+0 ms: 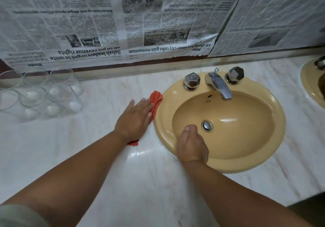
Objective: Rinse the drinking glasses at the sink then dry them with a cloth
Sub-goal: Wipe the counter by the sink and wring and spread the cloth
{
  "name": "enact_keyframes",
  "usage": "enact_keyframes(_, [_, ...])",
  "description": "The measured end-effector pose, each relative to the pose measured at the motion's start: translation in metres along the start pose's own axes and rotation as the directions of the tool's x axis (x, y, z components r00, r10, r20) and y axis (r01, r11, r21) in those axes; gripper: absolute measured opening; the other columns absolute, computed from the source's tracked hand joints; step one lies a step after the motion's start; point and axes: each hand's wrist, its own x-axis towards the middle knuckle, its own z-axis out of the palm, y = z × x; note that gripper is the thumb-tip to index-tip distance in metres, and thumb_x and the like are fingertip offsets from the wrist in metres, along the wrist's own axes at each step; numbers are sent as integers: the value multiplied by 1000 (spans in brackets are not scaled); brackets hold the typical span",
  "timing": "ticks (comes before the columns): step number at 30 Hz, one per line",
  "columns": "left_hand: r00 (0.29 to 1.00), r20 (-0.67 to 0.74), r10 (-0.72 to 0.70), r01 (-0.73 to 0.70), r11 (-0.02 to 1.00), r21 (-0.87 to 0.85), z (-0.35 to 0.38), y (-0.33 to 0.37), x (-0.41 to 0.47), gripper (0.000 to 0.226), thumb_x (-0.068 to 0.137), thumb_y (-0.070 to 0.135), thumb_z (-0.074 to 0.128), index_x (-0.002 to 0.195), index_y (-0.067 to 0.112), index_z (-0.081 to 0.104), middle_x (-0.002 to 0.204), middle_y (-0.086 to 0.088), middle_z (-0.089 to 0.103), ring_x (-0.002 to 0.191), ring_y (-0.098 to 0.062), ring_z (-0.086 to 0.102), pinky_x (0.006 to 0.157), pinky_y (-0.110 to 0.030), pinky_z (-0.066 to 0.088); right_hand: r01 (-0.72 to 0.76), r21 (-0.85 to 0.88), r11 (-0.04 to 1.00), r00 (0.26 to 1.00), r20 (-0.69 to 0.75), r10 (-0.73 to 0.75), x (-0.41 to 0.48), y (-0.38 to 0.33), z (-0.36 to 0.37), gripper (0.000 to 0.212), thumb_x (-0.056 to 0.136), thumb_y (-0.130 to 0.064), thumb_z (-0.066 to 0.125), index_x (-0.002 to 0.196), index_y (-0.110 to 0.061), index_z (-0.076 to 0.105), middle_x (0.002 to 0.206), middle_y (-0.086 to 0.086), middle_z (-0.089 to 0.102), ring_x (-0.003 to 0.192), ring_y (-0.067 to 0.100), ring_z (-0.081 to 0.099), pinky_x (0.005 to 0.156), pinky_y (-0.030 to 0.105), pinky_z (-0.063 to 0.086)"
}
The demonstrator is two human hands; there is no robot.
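Observation:
Several clear drinking glasses point(59, 93) stand in a cluster on the marble counter at the far left, near the wall. An orange-red cloth point(155, 101) lies on the counter just left of the tan sink point(274, 138). My left hand point(135, 119) lies flat on the cloth with straight fingers, covering most of it. Over the near-left rim of the sink hangs my right hand point(192, 145), fingers curled under and holding nothing visible. No water runs from the chrome tap point(219, 86).
Two chrome knobs point(192, 81) point(235, 75) flank the tap. A drain plug point(207, 125) sits in the basin. Newspaper point(123, 24) covers the wall behind. A second tan basin point(311, 84) shows at the right edge. A wet patch point(135, 153) glistens by the cloth.

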Motion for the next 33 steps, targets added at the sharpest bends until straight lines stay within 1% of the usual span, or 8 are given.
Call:
enact_keyframes(4, [1000, -9, 19, -18, 1000, 12, 8, 10, -54, 58, 110, 38, 24, 157, 15, 50, 168, -7, 41, 158, -24, 35, 131, -47, 18, 8, 18, 1000, 1000, 9, -8, 1, 1, 1, 32, 108, -41, 24, 114, -26, 51, 94, 7, 63, 87, 32, 52, 78, 40, 42])
enact_keyframes(10, [995, -80, -56, 56, 998, 1, 41, 56, -114, 56, 111, 41, 32, 159, 17, 49, 169, -3, 38, 159, -19, 31, 131, -36, 7, 34, 66, 997, 998, 44, -37, 3, 8, 0, 36, 109, -42, 24, 121, -26, 53, 108, 14, 68, 95, 37, 58, 79, 39, 38])
enact_keyframes(13, [980, -155, -122, 122, 992, -10, 55, 97, -129, 53, 108, 34, 38, 152, 13, 57, 163, -9, 49, 153, -24, 43, 130, -39, 21, 51, 156, 986, 994, 88, -66, 3, 12, -8, 37, 109, -40, 25, 125, -24, 54, 109, 9, 68, 102, 36, 61, 80, 38, 38])
enact_keyframes(21, [875, -273, -400, 236, 844, -482, 81, 196, -148, 56, 101, 0, 45, 153, 18, 56, 162, 6, 44, 153, -9, 39, 131, -34, 22, -65, 584, 809, 970, 227, -85, 13, 34, -36, 23, 104, -29, 37, 105, -23, 59, 87, 5, 69, 86, 26, 61, 81, 35, 41])
enact_keyframes(25, [663, -384, -643, 237, 667, -707, 45, 207, -133, 42, 108, 5, 50, 143, 23, 65, 143, 15, 59, 131, 19, 49, 114, -8, 34, 157, 396, 905, 962, 143, -230, 29, 63, -63, 35, 103, -43, 31, 108, -21, 58, 94, 9, 66, 94, 36, 60, 85, 41, 46])
enact_keyframes(27, [623, -419, -661, 273, 685, -675, 21, 197, -116, 40, 107, 4, 52, 142, 19, 66, 141, 14, 60, 128, 10, 55, 108, -1, 32, 262, 192, 946, 948, 131, -289, 36, 78, -68, 31, 108, -41, 30, 102, -22, 54, 98, 9, 63, 95, 37, 57, 89, 45, 46])
enact_keyframes(30, [651, -423, -631, 271, 713, -647, -12, 171, -79, 40, 107, 6, 52, 143, 17, 65, 144, 5, 64, 129, -4, 55, 108, -2, 32, 342, 73, 937, 929, 121, -348, 36, 90, -67, 25, 110, -31, 33, 93, -22, 49, 101, 7, 60, 103, 36, 55, 92, 46, 40])
enact_keyframes(33, [747, -383, -544, 272, 775, -570, -25, 141, -28, 40, 108, 13, 50, 147, 17, 61, 156, -3, 56, 143, -17, 50, 121, -27, 36, 401, 26, 916, 907, 128, -401, 35, 91, -63, 24, 109, -27, 38, 100, -18, 58, 94, 0, 47, 97, 35, 51, 93, 46, 40])
